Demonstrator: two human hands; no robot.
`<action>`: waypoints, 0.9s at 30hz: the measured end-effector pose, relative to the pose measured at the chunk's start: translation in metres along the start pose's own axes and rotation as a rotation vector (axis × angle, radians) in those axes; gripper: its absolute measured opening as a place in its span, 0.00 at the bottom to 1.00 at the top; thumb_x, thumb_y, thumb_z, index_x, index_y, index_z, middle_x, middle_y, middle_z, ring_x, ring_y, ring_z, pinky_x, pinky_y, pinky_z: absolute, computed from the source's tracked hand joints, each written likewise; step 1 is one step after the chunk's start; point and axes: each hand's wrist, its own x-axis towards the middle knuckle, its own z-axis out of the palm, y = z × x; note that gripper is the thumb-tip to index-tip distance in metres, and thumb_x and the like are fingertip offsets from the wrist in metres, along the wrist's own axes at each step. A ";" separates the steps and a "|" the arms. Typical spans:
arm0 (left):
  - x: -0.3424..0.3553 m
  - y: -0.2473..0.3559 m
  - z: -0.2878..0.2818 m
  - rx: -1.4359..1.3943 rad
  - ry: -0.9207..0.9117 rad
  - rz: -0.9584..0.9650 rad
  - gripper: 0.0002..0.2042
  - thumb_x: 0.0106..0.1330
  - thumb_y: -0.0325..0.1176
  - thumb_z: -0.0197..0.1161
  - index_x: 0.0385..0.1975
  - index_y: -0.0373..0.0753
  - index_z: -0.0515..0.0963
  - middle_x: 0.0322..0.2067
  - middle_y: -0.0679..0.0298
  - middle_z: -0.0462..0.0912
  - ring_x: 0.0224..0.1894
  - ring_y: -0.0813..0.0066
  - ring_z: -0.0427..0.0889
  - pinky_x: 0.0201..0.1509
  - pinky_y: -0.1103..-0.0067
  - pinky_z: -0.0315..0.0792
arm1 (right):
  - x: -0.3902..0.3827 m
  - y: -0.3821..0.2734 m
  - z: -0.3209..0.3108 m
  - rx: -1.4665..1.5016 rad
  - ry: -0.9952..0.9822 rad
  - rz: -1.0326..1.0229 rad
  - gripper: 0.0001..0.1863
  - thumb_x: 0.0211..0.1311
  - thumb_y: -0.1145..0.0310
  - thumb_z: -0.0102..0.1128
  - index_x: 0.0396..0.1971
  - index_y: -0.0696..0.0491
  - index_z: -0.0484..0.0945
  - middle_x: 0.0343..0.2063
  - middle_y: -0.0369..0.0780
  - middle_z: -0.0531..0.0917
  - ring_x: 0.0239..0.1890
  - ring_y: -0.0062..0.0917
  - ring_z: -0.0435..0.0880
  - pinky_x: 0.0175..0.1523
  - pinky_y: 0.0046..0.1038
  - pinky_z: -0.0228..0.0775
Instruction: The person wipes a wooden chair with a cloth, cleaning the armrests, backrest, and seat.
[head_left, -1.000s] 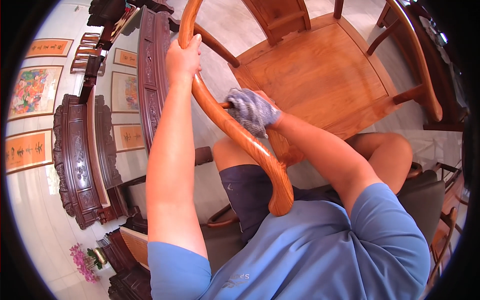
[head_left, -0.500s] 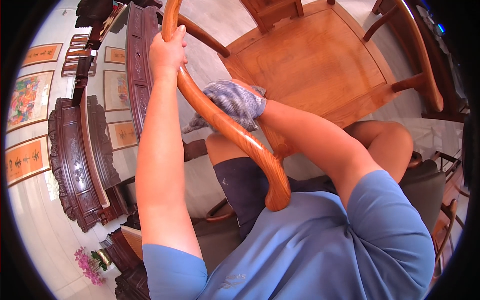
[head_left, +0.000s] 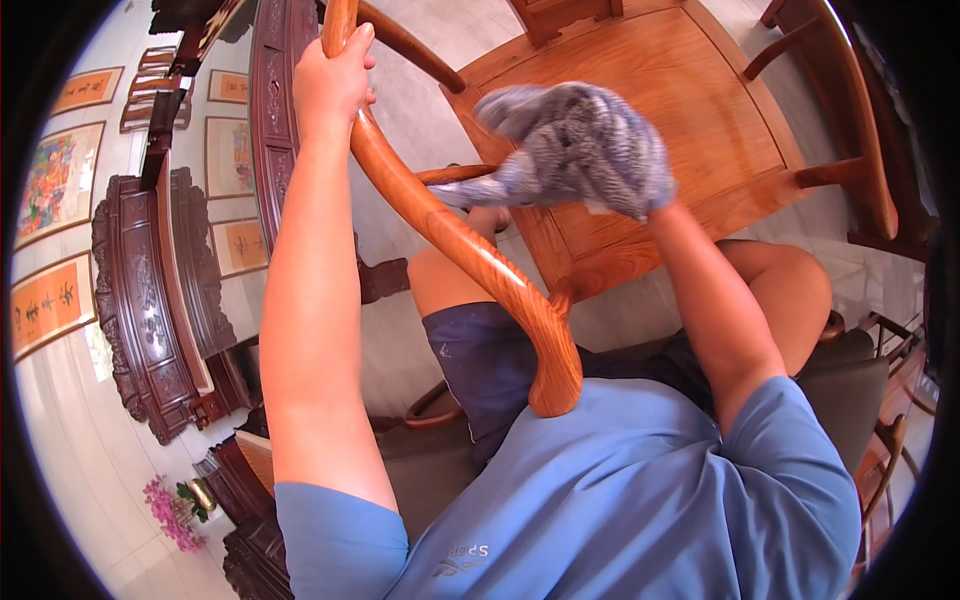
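Observation:
My left hand [head_left: 335, 85] is wrapped round the upper part of a curved, polished wooden chair arm [head_left: 450, 235]. The rail sweeps down toward me and ends in a rounded tip close to my blue shirt. Over the wooden chair seat [head_left: 600, 60] is my right hand, bundled in a grey-blue and white mottled cloth [head_left: 590, 150]. That cloth hides the fingers of my right hand. One end of it trails left to the chair arm, partly blurred, beside a thin wooden support.
The opposite chair arm [head_left: 870, 150] curves along the right. Dark carved furniture [head_left: 150, 310] stands at the left, with framed pictures [head_left: 60, 185] beyond it. Pink flowers [head_left: 170, 515] are at lower left. My knees are close to the chair's front edge.
My right hand and the cloth have moved right and up, from beside the chair arm to over the seat. My left hand keeps its hold on the chair arm.

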 end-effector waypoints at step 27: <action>0.007 0.007 0.011 -0.070 0.029 -0.035 0.22 0.69 0.49 0.70 0.47 0.34 0.81 0.30 0.62 0.86 0.15 0.77 0.76 0.22 0.78 0.75 | 0.019 0.058 0.120 -0.360 0.148 -0.015 0.09 0.52 0.63 0.67 0.26 0.53 0.80 0.25 0.48 0.82 0.31 0.48 0.82 0.41 0.45 0.72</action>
